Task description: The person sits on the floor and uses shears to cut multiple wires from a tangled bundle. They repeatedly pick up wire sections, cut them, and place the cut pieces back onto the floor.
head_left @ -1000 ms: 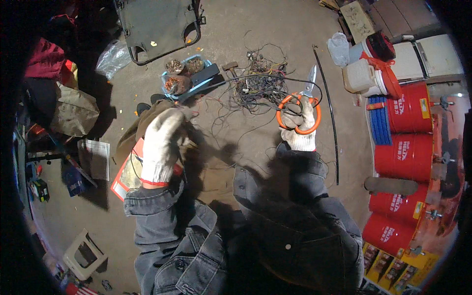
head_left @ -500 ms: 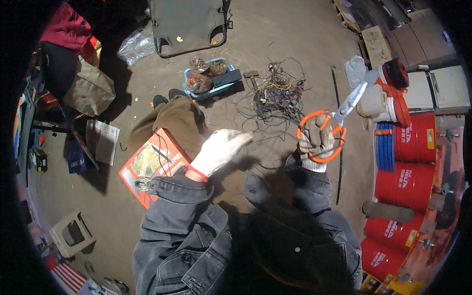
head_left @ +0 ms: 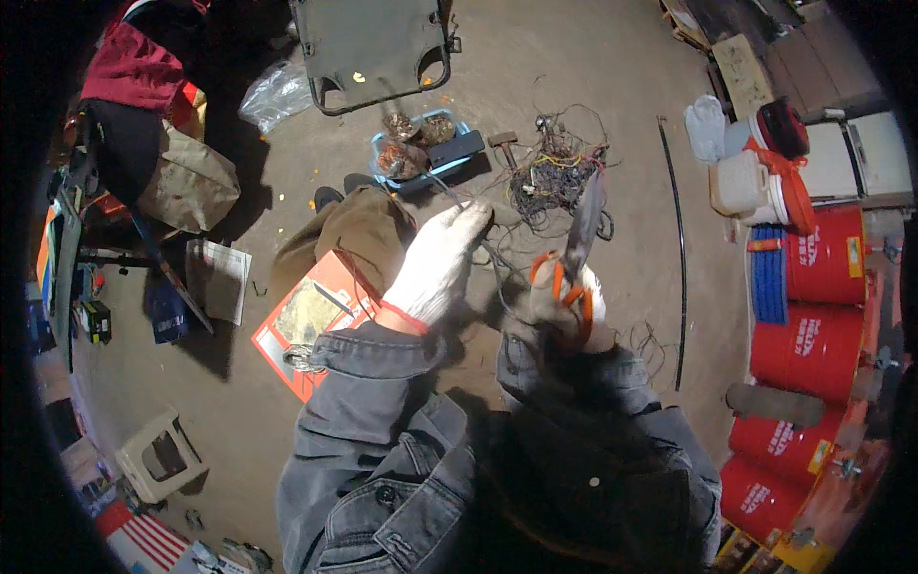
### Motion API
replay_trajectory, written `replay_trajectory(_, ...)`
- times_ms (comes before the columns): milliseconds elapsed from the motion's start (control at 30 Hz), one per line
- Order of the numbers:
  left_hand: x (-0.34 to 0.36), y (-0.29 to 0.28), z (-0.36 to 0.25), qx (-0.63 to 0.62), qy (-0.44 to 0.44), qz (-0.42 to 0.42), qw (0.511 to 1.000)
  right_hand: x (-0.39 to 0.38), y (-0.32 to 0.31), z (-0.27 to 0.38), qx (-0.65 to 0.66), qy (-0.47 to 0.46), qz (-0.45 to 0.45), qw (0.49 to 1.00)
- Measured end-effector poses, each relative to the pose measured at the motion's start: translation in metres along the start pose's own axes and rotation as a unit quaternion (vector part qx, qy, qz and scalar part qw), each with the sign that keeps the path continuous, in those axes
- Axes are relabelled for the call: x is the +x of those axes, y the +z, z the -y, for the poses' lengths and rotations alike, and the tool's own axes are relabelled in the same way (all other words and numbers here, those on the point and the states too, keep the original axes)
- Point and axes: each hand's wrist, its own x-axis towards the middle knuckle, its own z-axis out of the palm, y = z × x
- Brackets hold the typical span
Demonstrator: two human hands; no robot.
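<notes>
My left hand (head_left: 438, 266), in a white glove, has its fingers closed on a dark cable (head_left: 497, 256). My right hand (head_left: 574, 316), also gloved, grips orange-handled scissors (head_left: 585, 234) with the blades angled upward, close to my left hand. Beyond my hands a tangled heap of wires (head_left: 547, 170) lies on the floor beside a hammer (head_left: 505, 142). A blue tray (head_left: 462, 129) holds several bags of small pieces and a black rectangular object (head_left: 456, 147). A red-and-white box (head_left: 282, 340) lies beside my left arm, on or near brown-clad legs (head_left: 363, 239).
A folding frame (head_left: 371, 48) lies ahead, near a plastic bag (head_left: 273, 96). At left are cloth bags (head_left: 177, 182) and papers (head_left: 220, 282). A long black rod (head_left: 677, 249) lies at right, before red drums (head_left: 798, 349) and plastic containers (head_left: 736, 187).
My left hand has moved rightward and up toward the scissors. My right hand has swung the scissors leftward and closer to it; they now appear edge-on, their orange handles narrower in view.
</notes>
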Motion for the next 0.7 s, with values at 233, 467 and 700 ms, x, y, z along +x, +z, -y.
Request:
replay_trajectory(233,-0.01,0.007,-0.001,0.332,-0.036,0.147,0.931,0.008,-0.014,-0.005,0.005,-0.069,-0.092,0.993)
replay_trajectory(467,-0.011,-0.001,0.019,0.427,0.111,0.161,0.883,0.01,0.03,0.051,0.072,-0.04,-0.135,0.987)
replay_trajectory(700,0.027,-0.052,0.089,0.609,0.013,0.019,0.793,0.026,0.099,0.071,-0.355,-0.433,-0.246,0.791)
